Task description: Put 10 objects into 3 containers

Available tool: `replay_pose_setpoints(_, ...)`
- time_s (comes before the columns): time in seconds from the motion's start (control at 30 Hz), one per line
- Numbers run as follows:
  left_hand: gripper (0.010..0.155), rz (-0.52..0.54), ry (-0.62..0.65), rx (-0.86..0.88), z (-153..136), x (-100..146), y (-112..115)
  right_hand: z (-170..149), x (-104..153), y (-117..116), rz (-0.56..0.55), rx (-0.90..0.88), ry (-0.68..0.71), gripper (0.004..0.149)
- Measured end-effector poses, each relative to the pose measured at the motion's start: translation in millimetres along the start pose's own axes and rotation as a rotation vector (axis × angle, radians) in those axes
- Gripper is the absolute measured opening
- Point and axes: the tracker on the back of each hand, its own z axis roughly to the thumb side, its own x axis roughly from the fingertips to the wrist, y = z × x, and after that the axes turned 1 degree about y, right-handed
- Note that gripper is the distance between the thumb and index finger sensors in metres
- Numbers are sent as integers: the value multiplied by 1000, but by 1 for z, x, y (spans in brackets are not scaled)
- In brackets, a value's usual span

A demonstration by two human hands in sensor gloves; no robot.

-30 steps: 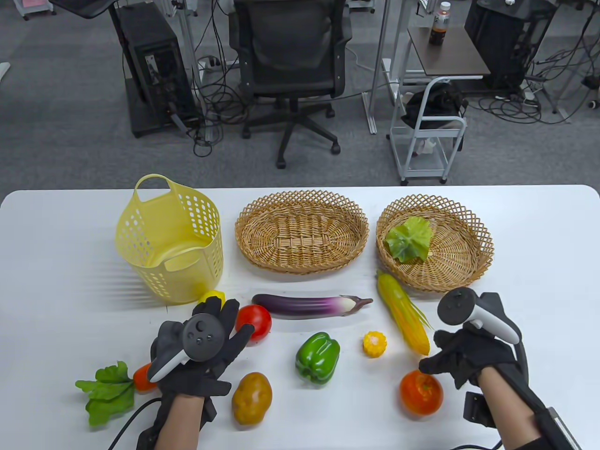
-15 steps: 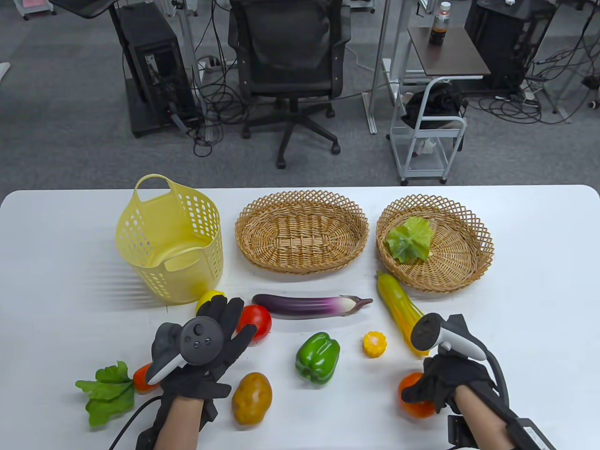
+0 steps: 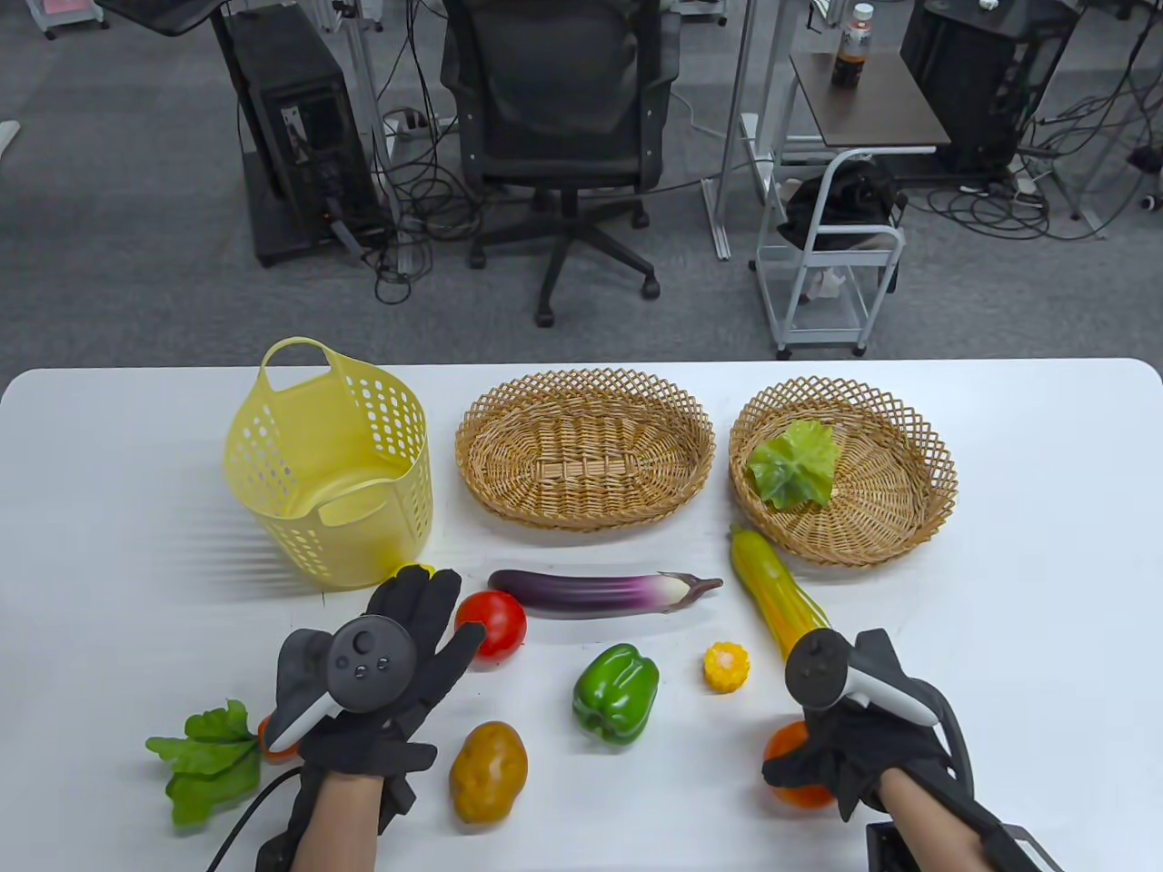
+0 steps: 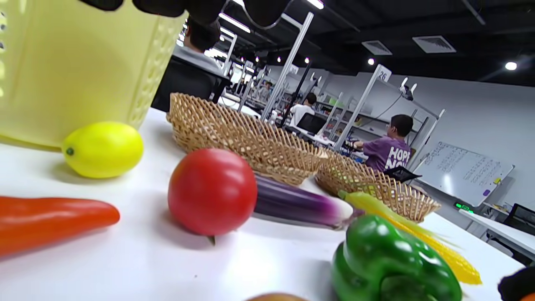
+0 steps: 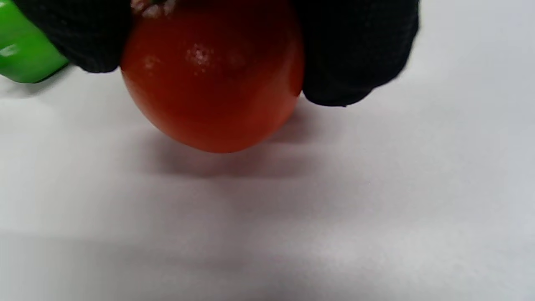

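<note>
My right hand [image 3: 800, 767] grips the orange [image 3: 783, 738] from above at the front right of the table. In the right wrist view my fingers [image 5: 351, 54] wrap the orange [image 5: 213, 79] just over the white surface. My left hand [image 3: 445, 609] is open with its fingers spread. It hovers between the lemon [image 3: 425, 571], mostly hidden behind it, and the tomato [image 3: 495, 622]. The yellow plastic basket [image 3: 327, 472] stands at the back left, the oval wicker basket [image 3: 584, 445] in the middle. The round wicker basket [image 3: 895, 490] holds a lettuce leaf [image 3: 793, 463].
An eggplant [image 3: 604, 592], a corn cob [image 3: 777, 590], a small corn piece [image 3: 727, 666], a green pepper [image 3: 616, 692], a potato [image 3: 488, 770] and a leafy carrot [image 3: 204, 758] lie on the front half of the table [image 3: 1045, 636].
My right hand has moved back and left, come down on the orange and closed around it. My left hand has shifted slightly left, still open.
</note>
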Motion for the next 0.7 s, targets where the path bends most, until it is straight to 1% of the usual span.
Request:
replay_pose_setpoints(0.07, 73, 3, 3, 4, -1, 1, -1, 0, 1, 3, -4, -29, 12, 101)
replay_pose_setpoints(0.17, 75, -3, 13, 15, -2, 3, -4, -3, 6, 16, -42, -85, 48, 100)
replay_pose_setpoints(0.3, 75, 8, 16, 24, -3, 4, -6, -14, 12, 39, -146, -186, 57, 100)
replay_pose_setpoints(0.4, 75, 14, 13, 27, -4, 5, -7, -26, 12, 60, -254, -301, 64, 100)
replay_pose_setpoints(0.47, 75, 13, 7, 23, -5, 4, -6, -31, 7, 72, -322, -393, 58, 99)
replay_pose_setpoints(0.57, 75, 5, -4, 17, -7, 3, -4, -33, -2, 91, -421, -459, 50, 99)
replay_pose_setpoints(0.6, 75, 0, -10, 18, -8, 2, -3, -35, -6, 100, -455, -490, 34, 99)
replay_pose_setpoints(0.7, 75, -4, -19, 15, -10, 1, -3, -43, -17, 116, -543, -579, -23, 98)
